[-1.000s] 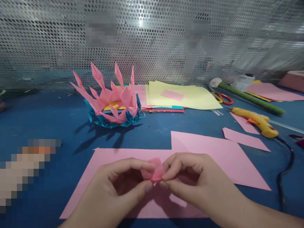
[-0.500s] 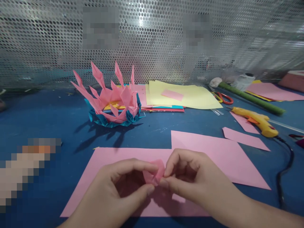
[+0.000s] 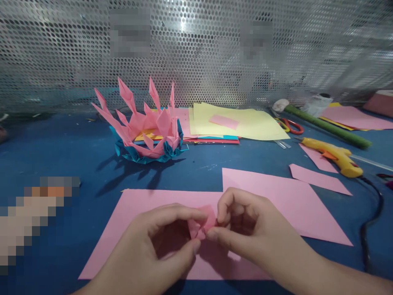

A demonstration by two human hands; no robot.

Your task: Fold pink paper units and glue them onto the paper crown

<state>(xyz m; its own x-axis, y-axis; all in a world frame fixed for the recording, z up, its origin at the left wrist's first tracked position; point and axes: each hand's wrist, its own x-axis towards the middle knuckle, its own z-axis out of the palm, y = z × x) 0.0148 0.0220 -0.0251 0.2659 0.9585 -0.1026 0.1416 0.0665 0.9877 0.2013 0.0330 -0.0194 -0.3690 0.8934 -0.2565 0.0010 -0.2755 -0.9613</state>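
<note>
Between my two hands is a small folded piece of pink paper point(image 3: 202, 227). My left hand point(image 3: 153, 241) grips its left side, index finger on top and thumb below. At its right edge my right hand point(image 3: 245, 229) pinches it between thumb and curled fingers. Both hands hover over a large pink paper sheet point(image 3: 138, 205) that lies flat on the blue table. A second pink sheet point(image 3: 276, 205) lies to the right, partly behind my right hand. Farther back on the left stands a folded-paper crown-like ring point(image 3: 144, 139) with pink spikes and a blue base.
A yellow glue gun point(image 3: 334, 155) with a black cord lies at right near pink strips point(image 3: 321, 179). Behind are red-handled scissors point(image 3: 293, 126), a green stick point(image 3: 331, 127) and stacked yellow paper point(image 3: 245, 123). A perforated metal panel point(image 3: 196, 53) closes off the back.
My right fingers have lifted slightly and moved a little right at the paper's edge. The small pink piece is turned a bit, its folds facing me more.
</note>
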